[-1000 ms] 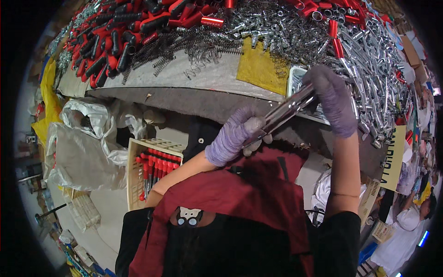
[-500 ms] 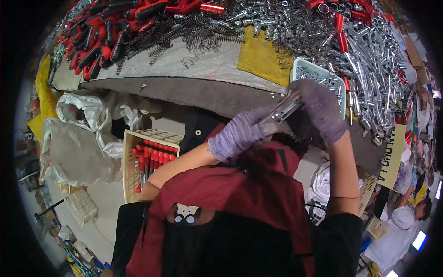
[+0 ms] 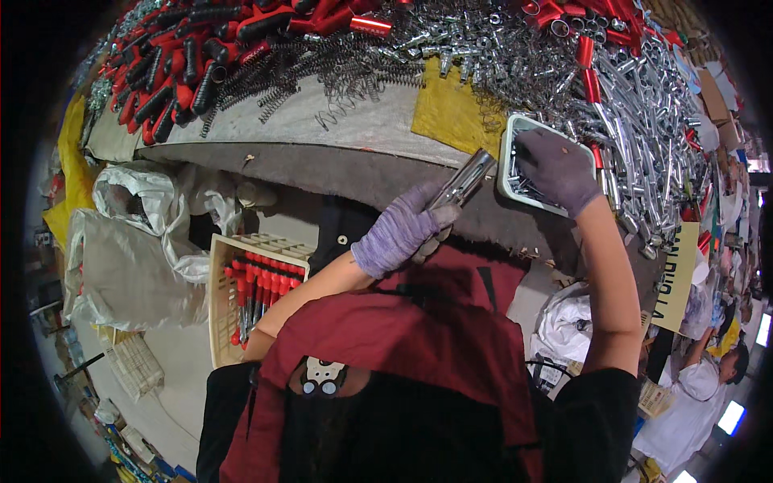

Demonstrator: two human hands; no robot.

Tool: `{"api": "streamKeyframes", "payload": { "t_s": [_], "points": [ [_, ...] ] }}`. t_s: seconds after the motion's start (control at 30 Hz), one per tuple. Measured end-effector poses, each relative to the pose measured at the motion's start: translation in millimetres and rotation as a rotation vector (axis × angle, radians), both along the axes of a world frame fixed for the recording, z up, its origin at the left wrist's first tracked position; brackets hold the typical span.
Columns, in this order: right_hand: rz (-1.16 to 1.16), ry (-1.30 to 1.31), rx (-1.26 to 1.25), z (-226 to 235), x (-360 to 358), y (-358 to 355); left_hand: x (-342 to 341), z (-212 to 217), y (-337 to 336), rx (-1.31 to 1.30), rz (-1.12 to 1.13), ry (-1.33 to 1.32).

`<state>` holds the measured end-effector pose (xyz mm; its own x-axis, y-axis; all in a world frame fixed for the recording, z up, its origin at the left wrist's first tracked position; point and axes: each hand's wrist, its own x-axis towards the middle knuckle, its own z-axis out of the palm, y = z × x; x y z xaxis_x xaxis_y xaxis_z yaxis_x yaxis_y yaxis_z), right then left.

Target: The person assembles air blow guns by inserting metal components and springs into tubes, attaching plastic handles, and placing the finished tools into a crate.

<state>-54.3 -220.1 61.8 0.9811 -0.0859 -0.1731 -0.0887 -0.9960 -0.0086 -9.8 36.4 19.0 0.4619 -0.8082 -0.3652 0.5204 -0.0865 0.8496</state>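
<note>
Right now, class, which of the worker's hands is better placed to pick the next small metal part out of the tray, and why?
Probably the right hand: it already reaches into the small tray of metal parts. The left hand is busy gripping the metal tube beside the tray.

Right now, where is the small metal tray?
In the head view, the small metal tray sits right of centre at the workbench edge, under the right hand, beside the yellow cloth.

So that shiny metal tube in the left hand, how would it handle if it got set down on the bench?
The metal tube looks rigid and round, so it would probably roll. Its polished surface may be slippery, though the gloved left hand likely grips it well. Probably fairly heavy for its size.
</note>
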Motion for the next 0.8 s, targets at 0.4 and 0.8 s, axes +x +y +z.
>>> {"api": "streamKeyframes", "payload": {
  "t_s": [0.4, 0.8],
  "points": [
    [-0.036, -0.383, -0.011, 7, -10, 6, 3, 1, 2, 0.091, -0.037, -0.134],
    [0.150, -0.445, 0.539, 17, -34, 83, -2, -8, 2, 0.072, -0.044, -0.341]
  ]
}}
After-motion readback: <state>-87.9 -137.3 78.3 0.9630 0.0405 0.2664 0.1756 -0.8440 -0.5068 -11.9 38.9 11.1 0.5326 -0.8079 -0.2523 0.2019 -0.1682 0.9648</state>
